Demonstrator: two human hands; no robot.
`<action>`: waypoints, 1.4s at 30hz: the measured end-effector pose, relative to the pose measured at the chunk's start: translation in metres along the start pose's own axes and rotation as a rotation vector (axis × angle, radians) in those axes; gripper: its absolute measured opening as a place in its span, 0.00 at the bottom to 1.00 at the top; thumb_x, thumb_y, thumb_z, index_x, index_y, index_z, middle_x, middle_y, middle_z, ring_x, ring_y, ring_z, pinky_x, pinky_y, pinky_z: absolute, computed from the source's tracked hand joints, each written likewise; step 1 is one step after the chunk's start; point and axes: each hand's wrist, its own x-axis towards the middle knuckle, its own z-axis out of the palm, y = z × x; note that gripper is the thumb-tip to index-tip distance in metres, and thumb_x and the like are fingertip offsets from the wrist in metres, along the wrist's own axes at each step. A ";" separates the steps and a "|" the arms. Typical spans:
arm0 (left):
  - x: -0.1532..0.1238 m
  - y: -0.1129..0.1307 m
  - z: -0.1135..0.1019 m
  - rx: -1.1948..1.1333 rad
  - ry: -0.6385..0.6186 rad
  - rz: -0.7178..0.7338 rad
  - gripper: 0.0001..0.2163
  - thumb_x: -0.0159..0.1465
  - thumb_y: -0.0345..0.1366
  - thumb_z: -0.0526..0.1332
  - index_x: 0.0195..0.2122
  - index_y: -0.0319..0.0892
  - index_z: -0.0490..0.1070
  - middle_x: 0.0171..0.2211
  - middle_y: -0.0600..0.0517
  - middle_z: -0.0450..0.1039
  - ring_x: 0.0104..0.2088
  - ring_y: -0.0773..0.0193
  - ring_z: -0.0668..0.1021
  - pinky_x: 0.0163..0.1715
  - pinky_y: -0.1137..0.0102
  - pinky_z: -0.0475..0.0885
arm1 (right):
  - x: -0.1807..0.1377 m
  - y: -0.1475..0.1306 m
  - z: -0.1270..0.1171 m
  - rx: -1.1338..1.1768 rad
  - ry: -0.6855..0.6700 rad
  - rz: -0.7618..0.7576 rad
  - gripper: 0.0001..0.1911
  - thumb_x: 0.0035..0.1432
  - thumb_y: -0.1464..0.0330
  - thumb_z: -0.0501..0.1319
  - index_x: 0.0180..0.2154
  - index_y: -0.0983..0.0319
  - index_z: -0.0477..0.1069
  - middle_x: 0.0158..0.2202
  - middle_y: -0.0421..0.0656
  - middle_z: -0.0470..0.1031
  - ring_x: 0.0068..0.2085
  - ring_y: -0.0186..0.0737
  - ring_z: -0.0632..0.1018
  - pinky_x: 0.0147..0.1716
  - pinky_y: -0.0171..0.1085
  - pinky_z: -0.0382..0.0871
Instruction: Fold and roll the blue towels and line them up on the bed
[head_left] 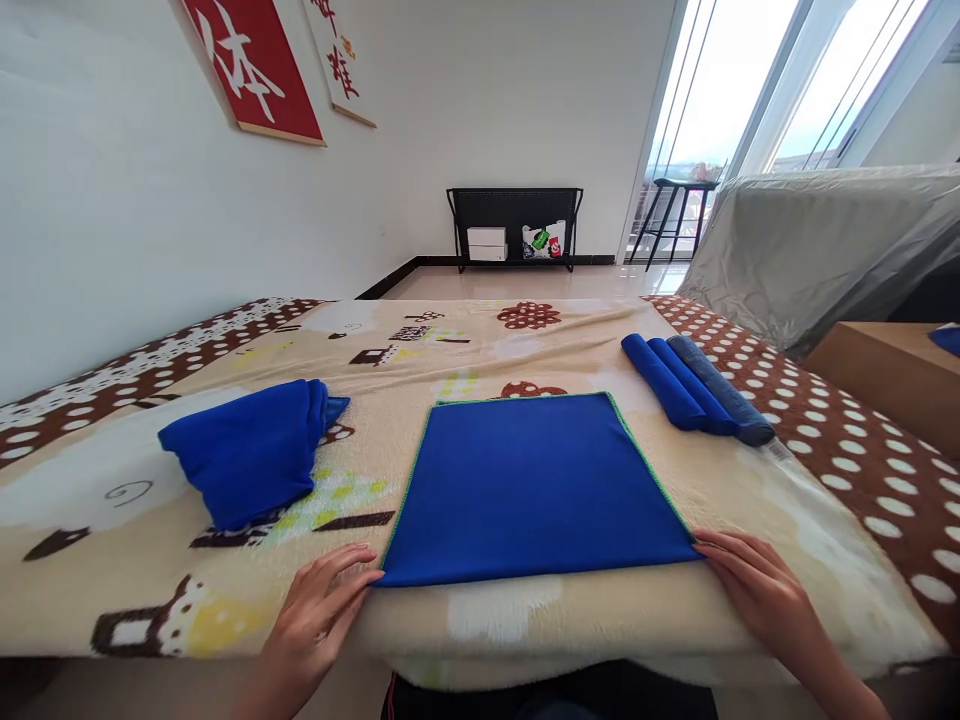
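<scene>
A blue cloth with green stitched edges lies flat in front of me, its near edge looking folded. My left hand pinches its near left corner between thumb and fingers. At the near right corner, my right hand grips the cloth in the same way. To the left sits a loosely bundled pile of blue cloth. Over on the right, two rolled blue cloths lie side by side, along with a darker grey-blue roll.
A patterned fleece blanket with a brown polka-dot border covers the surface. Beyond stands a black rack holding a white box and a bag. On the right are a cardboard box, a plastic-covered piece of furniture and a stool.
</scene>
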 end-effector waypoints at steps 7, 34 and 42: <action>-0.011 0.009 -0.007 -0.177 -0.089 -0.195 0.09 0.68 0.37 0.58 0.42 0.50 0.78 0.51 0.49 0.74 0.52 0.59 0.77 0.49 0.67 0.75 | -0.009 -0.007 -0.010 0.115 -0.035 0.109 0.10 0.66 0.63 0.59 0.45 0.51 0.78 0.52 0.39 0.77 0.52 0.43 0.77 0.51 0.43 0.72; 0.006 0.062 0.052 0.079 0.249 -0.679 0.03 0.62 0.34 0.55 0.35 0.45 0.66 0.58 0.46 0.70 0.59 0.47 0.69 0.57 0.50 0.59 | 0.014 -0.016 0.025 -0.027 -0.026 0.500 0.15 0.60 0.56 0.54 0.34 0.59 0.70 0.41 0.46 0.76 0.43 0.47 0.74 0.45 0.45 0.63; 0.003 0.068 0.051 0.062 0.231 -0.631 0.09 0.65 0.31 0.53 0.32 0.46 0.72 0.58 0.48 0.70 0.59 0.49 0.69 0.59 0.49 0.56 | 0.010 -0.016 0.023 0.127 0.076 0.473 0.14 0.61 0.56 0.58 0.40 0.59 0.72 0.40 0.44 0.76 0.39 0.43 0.76 0.45 0.43 0.65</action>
